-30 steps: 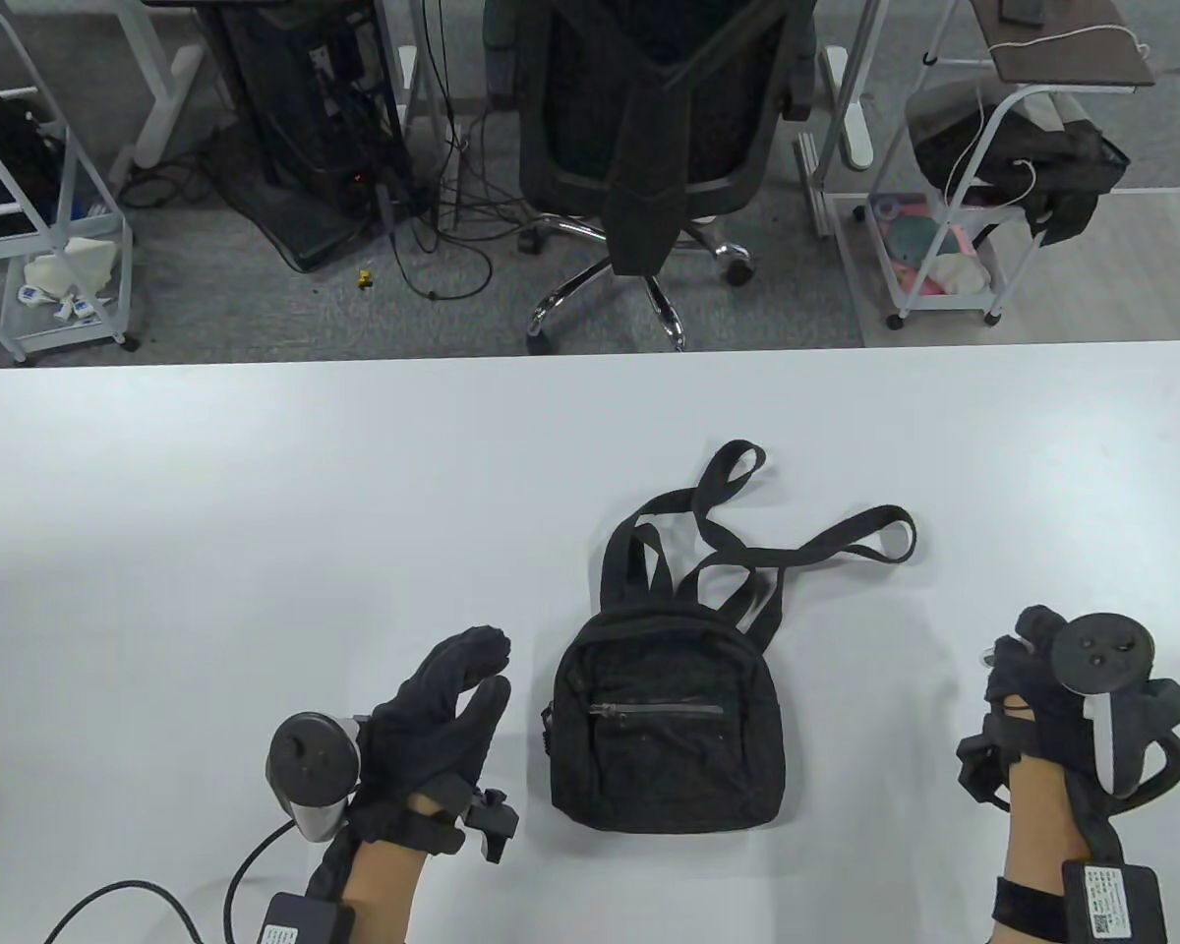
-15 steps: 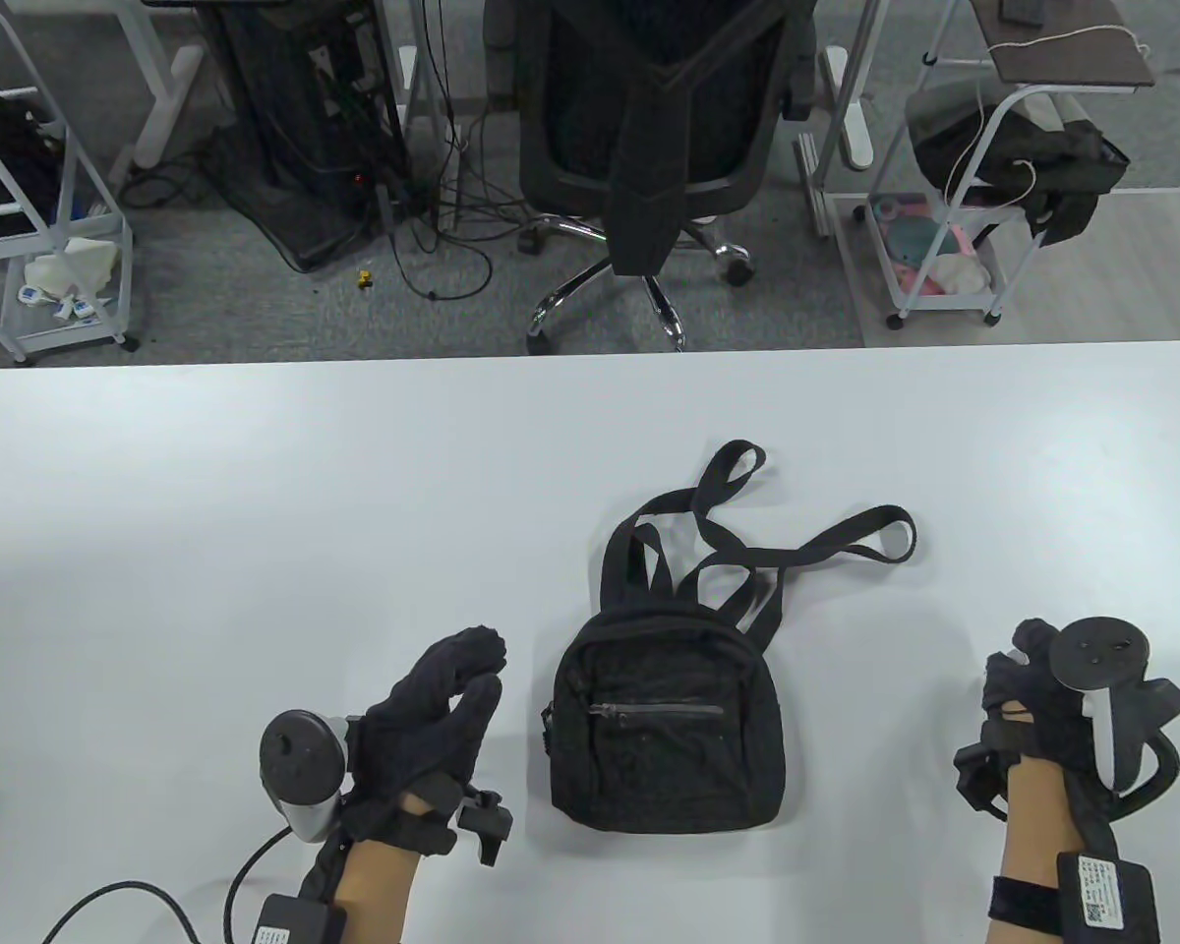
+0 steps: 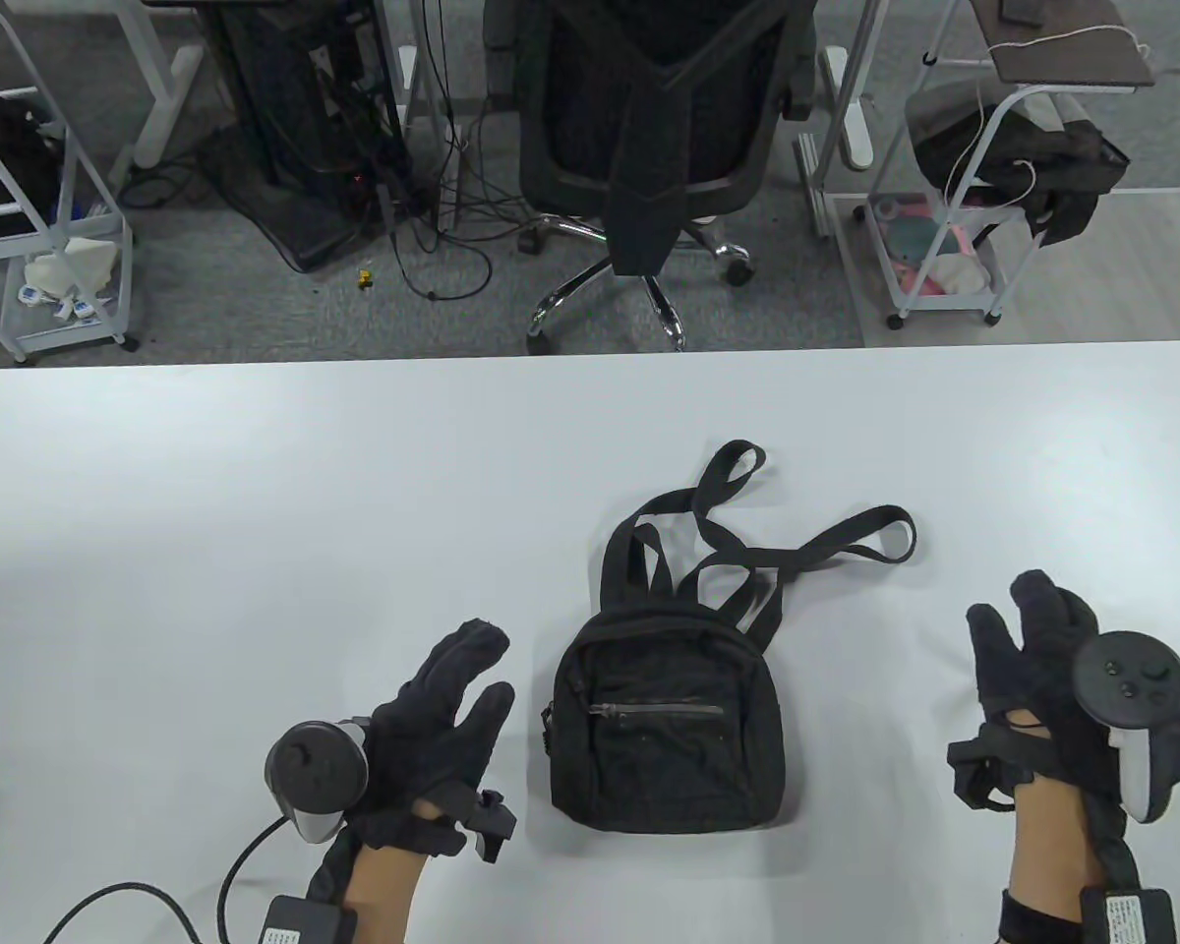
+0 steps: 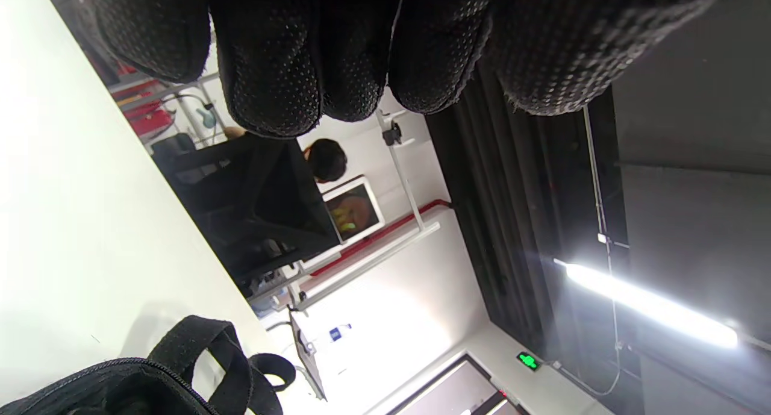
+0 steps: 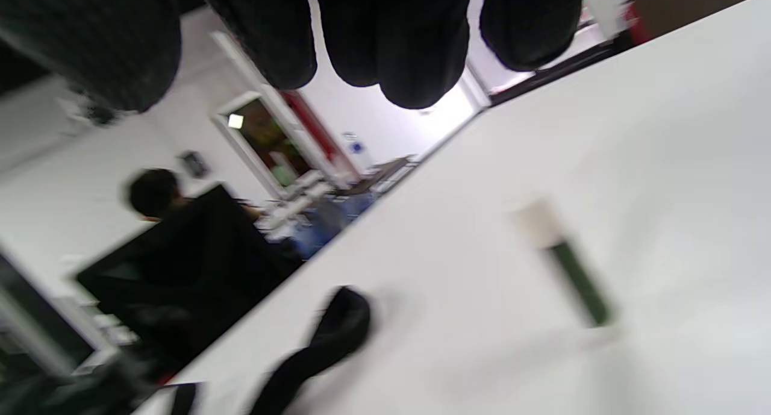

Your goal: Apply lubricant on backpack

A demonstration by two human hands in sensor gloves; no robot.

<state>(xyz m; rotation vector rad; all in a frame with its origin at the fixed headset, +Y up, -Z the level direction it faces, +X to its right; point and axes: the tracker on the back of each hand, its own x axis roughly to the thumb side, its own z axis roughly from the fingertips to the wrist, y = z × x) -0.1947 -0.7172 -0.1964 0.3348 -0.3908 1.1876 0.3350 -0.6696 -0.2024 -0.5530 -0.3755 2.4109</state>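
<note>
A small black backpack (image 3: 667, 733) lies flat on the white table (image 3: 256, 492), front zipper up, straps trailing away from me. My left hand (image 3: 487, 669) hovers just left of it, fingers straight and apart, holding nothing. To the right of the backpack my right hand (image 3: 1008, 615) is spread with straight fingers and is empty. In the blurred right wrist view a dark green tube with a white cap (image 5: 566, 270) lies on the table below those fingers (image 5: 397, 53). The table view hides this tube. The backpack's edge and a strap (image 4: 199, 355) show in the left wrist view.
Beyond the table's far edge stand a black office chair (image 3: 664, 128), white wire carts (image 3: 954, 216) at both sides and cables on the floor. A cable (image 3: 138, 900) runs from my left wrist along the table's near edge.
My right hand has uncurled from a fist to straight spread fingers; the white bit seen in it before no longer shows. My left hand's thumb and fingers have parted slightly.
</note>
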